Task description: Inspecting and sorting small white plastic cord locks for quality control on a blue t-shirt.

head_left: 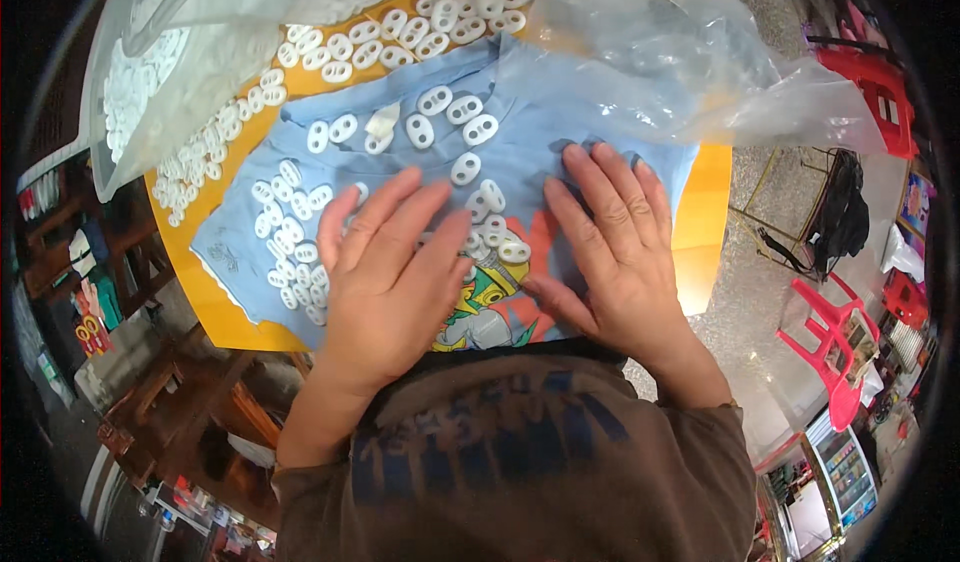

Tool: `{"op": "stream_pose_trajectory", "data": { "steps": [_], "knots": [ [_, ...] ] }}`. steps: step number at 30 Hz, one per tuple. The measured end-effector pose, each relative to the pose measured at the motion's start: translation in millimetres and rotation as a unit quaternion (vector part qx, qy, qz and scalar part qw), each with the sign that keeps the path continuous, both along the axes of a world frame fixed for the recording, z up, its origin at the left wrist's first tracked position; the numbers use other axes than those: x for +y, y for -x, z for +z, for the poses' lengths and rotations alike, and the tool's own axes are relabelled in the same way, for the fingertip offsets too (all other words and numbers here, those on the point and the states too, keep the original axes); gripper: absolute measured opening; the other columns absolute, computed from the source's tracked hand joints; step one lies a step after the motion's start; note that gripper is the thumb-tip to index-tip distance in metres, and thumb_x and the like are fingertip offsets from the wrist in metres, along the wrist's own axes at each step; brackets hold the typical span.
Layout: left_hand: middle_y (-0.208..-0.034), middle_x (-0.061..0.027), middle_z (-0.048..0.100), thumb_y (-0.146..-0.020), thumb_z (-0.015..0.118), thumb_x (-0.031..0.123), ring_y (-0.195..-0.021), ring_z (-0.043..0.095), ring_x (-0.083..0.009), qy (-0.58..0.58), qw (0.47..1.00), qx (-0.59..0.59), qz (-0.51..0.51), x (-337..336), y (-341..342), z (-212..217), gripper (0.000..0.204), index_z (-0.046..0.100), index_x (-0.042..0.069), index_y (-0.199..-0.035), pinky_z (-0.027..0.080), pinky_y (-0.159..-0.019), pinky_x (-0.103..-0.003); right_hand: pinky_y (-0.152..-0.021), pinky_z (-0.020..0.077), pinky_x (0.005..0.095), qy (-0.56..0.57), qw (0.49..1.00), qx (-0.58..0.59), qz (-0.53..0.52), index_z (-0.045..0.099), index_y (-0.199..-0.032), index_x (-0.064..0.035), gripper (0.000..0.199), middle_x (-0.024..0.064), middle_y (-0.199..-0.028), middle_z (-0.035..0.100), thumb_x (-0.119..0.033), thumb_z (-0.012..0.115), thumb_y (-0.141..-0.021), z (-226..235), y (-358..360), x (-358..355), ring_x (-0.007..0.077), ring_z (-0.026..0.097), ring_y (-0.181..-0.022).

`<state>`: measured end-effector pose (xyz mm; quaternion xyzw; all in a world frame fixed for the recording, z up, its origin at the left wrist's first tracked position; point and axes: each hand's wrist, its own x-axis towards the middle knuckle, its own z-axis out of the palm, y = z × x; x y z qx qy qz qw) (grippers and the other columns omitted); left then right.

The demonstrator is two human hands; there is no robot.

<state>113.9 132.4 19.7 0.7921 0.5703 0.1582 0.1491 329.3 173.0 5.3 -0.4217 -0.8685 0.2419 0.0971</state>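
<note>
A light blue cloth with a cartoon print [560, 112] lies spread over an orange table [705, 232]. Many small white oval plastic pieces with two holes [450, 112] are scattered on the cloth and on the table. My left hand [390, 272] lies flat, palm down, on the cloth, fingers spread, among the pieces. My right hand [615, 242] also rests flat on the cloth, just right of a small cluster of pieces [495, 232]. Neither hand grips anything that I can see.
A clear plastic bag [680, 52] lies crumpled at the table's far right. At the far left sits another clear bag [150, 82] filled with white pieces. Red plastic chairs [835, 352] stand on the floor to the right. Wooden furniture [190, 402] is below left.
</note>
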Motion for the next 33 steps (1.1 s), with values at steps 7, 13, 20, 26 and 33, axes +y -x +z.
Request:
{"op": "stream_pose_trajectory", "data": {
  "steps": [7, 13, 20, 26, 33],
  "knots": [
    [-0.115, -0.0053, 0.055, -0.067, 0.069, 0.014, -0.110, 0.050, -0.0231, 0.020, 0.999, -0.002, -0.025, 4.4, -10.8, -1.7, 0.038, 0.061, 0.011, -0.103, 0.028, -0.095, -0.047, -0.103, 0.0197, 0.0483, -0.001, 1.000, 0.002, 0.007, 0.049, -0.121, -0.0039, 0.060, 0.0150, -0.134, 0.038, -0.034, 0.067, -0.071, -0.1, -0.6, 3.2, 0.0325, 0.031, -0.127],
    [-0.113, -0.0048, 0.056, -0.066, 0.069, 0.013, -0.109, 0.051, -0.0228, 0.000, 1.000, 0.008, 0.007, 10.9, -7.3, -1.2, 0.037, 0.062, 0.011, -0.102, 0.028, -0.095, -0.047, -0.103, 0.0204, 0.0491, 0.006, 1.000, 0.011, 0.007, 0.050, -0.119, -0.0038, 0.059, 0.0159, -0.134, 0.039, -0.033, 0.067, -0.071, -0.9, -1.7, 3.5, 0.0336, 0.033, -0.126],
    [-0.113, -0.0048, 0.056, -0.066, 0.070, 0.014, -0.110, 0.050, -0.0233, 0.021, 0.999, -0.015, -0.031, 15.0, -4.9, -1.9, 0.038, 0.061, 0.010, -0.103, 0.029, -0.095, -0.045, -0.103, 0.0205, 0.0494, 0.004, 1.000, 0.010, 0.017, 0.050, -0.118, -0.0033, 0.059, 0.0164, -0.134, 0.039, -0.033, 0.067, -0.071, -1.2, -3.1, 1.0, 0.0344, 0.033, -0.126],
    [-0.120, -0.0107, 0.052, -0.069, 0.066, 0.011, -0.115, 0.046, -0.0296, 0.017, 0.999, 0.021, -0.020, 32.0, 3.2, -3.5, 0.040, 0.058, 0.007, -0.108, 0.027, -0.098, -0.046, -0.103, 0.0205, 0.0495, 0.007, 1.000, 0.018, 0.014, 0.050, -0.118, -0.0033, 0.058, 0.0165, -0.133, 0.039, -0.033, 0.067, -0.071, -0.2, -3.6, 2.0, 0.0344, 0.034, -0.125],
    [-0.112, -0.0080, 0.058, -0.068, 0.066, 0.007, -0.107, 0.052, -0.0264, -0.034, 0.998, 0.030, 0.031, 27.1, 37.0, 5.5, 0.028, 0.063, 0.006, -0.096, 0.035, -0.093, -0.043, -0.102, 0.0200, 0.0496, 0.019, 1.000, 0.013, 0.012, 0.050, -0.118, -0.0026, 0.058, 0.0172, -0.133, 0.039, -0.033, 0.067, -0.071, -0.8, -1.8, 5.0, 0.0347, 0.034, -0.125]
  ]
}}
